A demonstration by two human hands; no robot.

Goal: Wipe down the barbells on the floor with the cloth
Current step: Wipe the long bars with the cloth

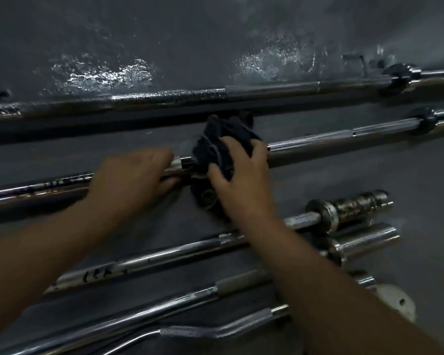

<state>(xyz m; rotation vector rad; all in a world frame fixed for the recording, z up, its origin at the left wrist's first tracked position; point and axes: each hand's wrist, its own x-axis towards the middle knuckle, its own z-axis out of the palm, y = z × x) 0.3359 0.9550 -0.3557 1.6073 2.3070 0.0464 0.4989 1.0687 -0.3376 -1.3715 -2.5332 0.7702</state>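
On the dark grey floor (369,180), several barbells lie roughly parallel, running left to right across the view and rising slightly toward the right. Farthest away lies the far barbell (267,91), its shaft dull and mottled on the left half and cleaner chrome toward the right. Next nearer is the middle barbell (344,138), which both hands are on; a black collar (424,121) sits on it near the right edge. The left hand (131,178) is wrapped over the shaft of this bar, fingers curled across the top and thumb tucked beneath, gripping it. Just to the right of it, the right hand (241,183) clamps the dark cloth (215,147) onto the same shaft, thumb spread to one side and fingers bent over the other. The cloth is bunched around the bar, with folds standing above the hand and a loose end trailing on the floor below it. A short length of bright knurled chrome shows between the two hands. Nearer the camera lies the near barbell (164,254), partly crossed by the right forearm, ending in a rust-spotted sleeve (354,208). Below it rest a straight bar (164,307) and a curl bar (190,331). A white disc (395,301) lies at lower right. Glossy patches (100,75) mark the floor beyond the bars.
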